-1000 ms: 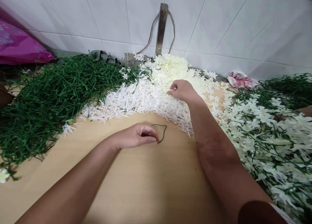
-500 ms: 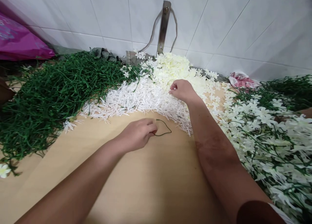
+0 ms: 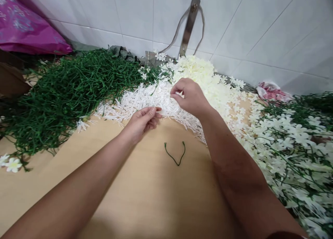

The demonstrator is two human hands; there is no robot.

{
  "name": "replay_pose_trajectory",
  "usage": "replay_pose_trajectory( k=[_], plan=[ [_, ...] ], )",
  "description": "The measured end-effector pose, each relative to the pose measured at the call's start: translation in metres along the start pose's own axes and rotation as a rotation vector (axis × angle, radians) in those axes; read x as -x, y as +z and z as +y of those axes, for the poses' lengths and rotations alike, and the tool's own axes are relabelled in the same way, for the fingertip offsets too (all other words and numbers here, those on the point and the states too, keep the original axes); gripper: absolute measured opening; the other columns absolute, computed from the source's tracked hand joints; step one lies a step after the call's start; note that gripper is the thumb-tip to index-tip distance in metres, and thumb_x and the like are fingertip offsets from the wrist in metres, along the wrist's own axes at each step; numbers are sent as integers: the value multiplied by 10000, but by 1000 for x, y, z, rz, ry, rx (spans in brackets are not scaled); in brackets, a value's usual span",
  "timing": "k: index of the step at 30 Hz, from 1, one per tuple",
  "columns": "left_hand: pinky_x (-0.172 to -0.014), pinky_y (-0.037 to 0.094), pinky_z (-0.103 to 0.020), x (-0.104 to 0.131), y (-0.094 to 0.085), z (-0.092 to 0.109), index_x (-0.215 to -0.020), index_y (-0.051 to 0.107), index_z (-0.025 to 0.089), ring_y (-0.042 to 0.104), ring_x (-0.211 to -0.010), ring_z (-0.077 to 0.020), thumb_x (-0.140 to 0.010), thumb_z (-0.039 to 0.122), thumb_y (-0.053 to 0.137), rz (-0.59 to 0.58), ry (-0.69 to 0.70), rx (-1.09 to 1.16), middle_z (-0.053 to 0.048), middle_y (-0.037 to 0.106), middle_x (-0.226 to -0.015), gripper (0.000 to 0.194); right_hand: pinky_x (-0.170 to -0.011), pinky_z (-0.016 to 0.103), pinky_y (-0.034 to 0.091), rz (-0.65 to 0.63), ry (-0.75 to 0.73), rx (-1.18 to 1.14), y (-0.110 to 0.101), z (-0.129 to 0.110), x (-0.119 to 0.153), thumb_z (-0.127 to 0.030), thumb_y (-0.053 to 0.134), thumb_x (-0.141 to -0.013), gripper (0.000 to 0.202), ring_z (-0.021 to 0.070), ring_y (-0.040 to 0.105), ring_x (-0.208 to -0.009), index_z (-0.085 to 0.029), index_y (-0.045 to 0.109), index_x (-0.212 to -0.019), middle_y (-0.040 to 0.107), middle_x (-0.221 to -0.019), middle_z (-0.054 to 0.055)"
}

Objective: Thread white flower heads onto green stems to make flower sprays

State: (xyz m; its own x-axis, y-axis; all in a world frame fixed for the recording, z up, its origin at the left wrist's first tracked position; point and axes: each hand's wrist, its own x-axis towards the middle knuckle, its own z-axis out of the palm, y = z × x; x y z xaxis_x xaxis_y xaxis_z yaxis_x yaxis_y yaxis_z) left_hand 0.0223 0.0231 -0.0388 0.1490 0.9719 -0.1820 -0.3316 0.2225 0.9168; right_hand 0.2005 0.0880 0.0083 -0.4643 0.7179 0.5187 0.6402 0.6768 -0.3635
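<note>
My left hand [image 3: 145, 123] is closed in a pinch at the near edge of a pile of white artificial stamens [image 3: 140, 97]. Anything between its fingertips is too small to make out. Over the same pile, my right hand [image 3: 188, 95] curls with thumb and forefinger pressed together, and I cannot make out what they hold. A bent green plastic stem [image 3: 178, 164] lies in a V on the tan board [image 3: 145, 197], apart from both hands. Behind the right hand is a heap of cream artificial petals [image 3: 199, 69].
Green stems [image 3: 78, 83] pile up on the left. Assembled white flowers on stems [image 3: 293, 142] cover the right side. A metal bracket [image 3: 189, 26] with a cord is on the tiled wall, a pink bag [image 3: 28, 27] stands back left, and a red-white cloth [image 3: 272, 91] lies back right.
My left hand has let go of the green stem, which now lies on the board, and has moved up to the white stamens. My right hand has shifted from the petals toward the stamens.
</note>
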Motion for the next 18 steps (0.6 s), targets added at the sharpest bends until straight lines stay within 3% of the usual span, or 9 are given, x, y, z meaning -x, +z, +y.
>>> replay_pose_trajectory(
  k=[3,6,10,15,18],
  plan=[
    [-427,358,-168,-4,-5,4,-802,624,121,498,-496,-56,-670,418,750,83,-49,157,-17,627,-678,349,-755,338,392,-89,-224,-12,25,-19,2,-115,537,-783,112,175,471,-797,-168,579,-694,561,-769,53],
    [-400,322,-145,-7,-9,4,-717,587,109,453,-460,-32,-690,247,739,114,-30,225,6,584,-611,207,-733,332,400,-116,-289,-59,40,-28,6,-136,532,-799,112,178,472,-785,-162,589,-706,561,-762,61],
    [-400,303,-140,-8,-11,1,-706,583,104,452,-450,-35,-686,84,676,165,25,207,16,555,-559,97,-707,313,421,-146,-182,-226,39,-25,7,-129,588,-763,43,145,499,-735,-149,618,-740,580,-753,40],
    [-423,343,-147,-8,-8,2,-692,573,125,494,-467,-53,-694,78,655,217,107,119,31,537,-530,94,-656,281,459,-220,92,-619,29,-19,6,-171,633,-752,76,113,550,-690,-154,632,-826,617,-733,12],
    [-444,388,-155,-8,-8,1,-701,573,131,529,-500,-62,-692,92,658,214,107,102,30,553,-563,94,-650,272,489,-286,185,-805,27,-20,5,-174,689,-708,156,118,589,-705,-144,633,-850,643,-732,18]
  ],
)
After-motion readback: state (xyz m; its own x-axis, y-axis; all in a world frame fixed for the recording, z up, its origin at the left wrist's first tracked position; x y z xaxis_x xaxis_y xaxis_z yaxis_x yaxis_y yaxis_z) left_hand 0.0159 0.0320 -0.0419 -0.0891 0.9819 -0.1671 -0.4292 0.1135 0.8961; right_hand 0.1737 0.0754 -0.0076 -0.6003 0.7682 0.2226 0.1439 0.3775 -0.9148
